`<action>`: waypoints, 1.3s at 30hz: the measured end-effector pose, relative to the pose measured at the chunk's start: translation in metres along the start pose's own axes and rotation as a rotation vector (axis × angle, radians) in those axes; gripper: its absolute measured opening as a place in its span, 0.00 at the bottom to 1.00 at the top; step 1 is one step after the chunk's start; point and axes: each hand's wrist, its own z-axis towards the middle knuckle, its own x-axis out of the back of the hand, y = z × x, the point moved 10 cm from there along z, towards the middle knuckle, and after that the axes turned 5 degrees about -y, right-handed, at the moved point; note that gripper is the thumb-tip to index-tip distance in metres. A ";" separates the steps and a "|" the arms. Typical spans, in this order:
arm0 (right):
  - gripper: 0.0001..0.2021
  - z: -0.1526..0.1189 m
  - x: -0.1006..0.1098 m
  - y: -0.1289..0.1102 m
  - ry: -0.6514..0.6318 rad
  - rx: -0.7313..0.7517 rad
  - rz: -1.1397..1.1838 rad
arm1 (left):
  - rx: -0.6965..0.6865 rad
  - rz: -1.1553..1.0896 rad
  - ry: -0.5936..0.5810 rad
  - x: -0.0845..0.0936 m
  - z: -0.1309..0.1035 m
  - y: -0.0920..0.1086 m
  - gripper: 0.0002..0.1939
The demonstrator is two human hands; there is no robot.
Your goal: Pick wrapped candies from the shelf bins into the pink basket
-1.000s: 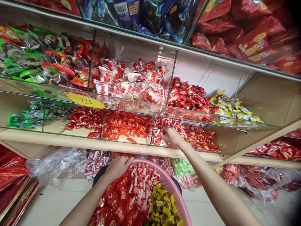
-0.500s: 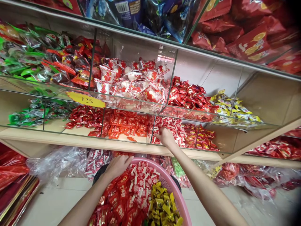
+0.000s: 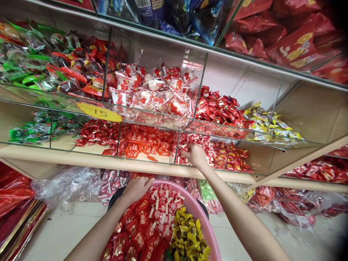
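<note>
A pink plastic basket [image 3: 212, 232] at the bottom centre holds red-wrapped candies [image 3: 138, 232], red-and-white candies [image 3: 164, 208] and yellow candies [image 3: 190, 235]. My left hand [image 3: 138, 188] lies on the basket's far left rim, its fingers closed round the edge. On the lower shelf, my right hand [image 3: 195, 155] reaches into the compartment of small red-and-white candies [image 3: 202, 141]. Its fingers are bent down among the candies, and whether they hold any is hidden.
Glass dividers split the shelves. Above are round red-and-white packets [image 3: 154, 85], red candies [image 3: 220, 108] and a yellow price tag [image 3: 99, 111]. The wooden shelf edge [image 3: 81, 158] runs between basket and compartments. Plastic bags [image 3: 67, 185] lie below.
My right hand has shifted slightly up and to the right within the same compartment. My left hand stays on the basket rim.
</note>
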 end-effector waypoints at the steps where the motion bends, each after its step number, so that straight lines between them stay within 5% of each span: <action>1: 0.12 -0.004 0.008 0.000 0.030 0.021 0.021 | 0.000 0.001 0.000 0.000 0.000 0.000 0.32; 8: 0.12 -0.068 0.042 -0.014 0.088 0.226 0.188 | -0.034 -0.006 0.010 -0.002 0.001 0.003 0.33; 13: 0.10 -0.106 0.005 -0.021 -0.146 0.285 0.142 | -0.036 0.004 0.015 -0.003 0.001 0.001 0.33; 22: 0.08 -0.134 -0.074 -0.041 -0.469 0.316 -0.032 | -0.039 0.014 0.022 0.001 -0.002 0.005 0.32; 32: 0.12 -0.136 -0.088 -0.103 -0.602 0.466 -0.069 | -0.031 0.036 0.018 -0.001 -0.001 0.003 0.32; 39: 0.12 -0.133 -0.095 -0.109 -0.633 0.485 -0.027 | -0.012 0.025 0.013 0.000 -0.002 0.001 0.33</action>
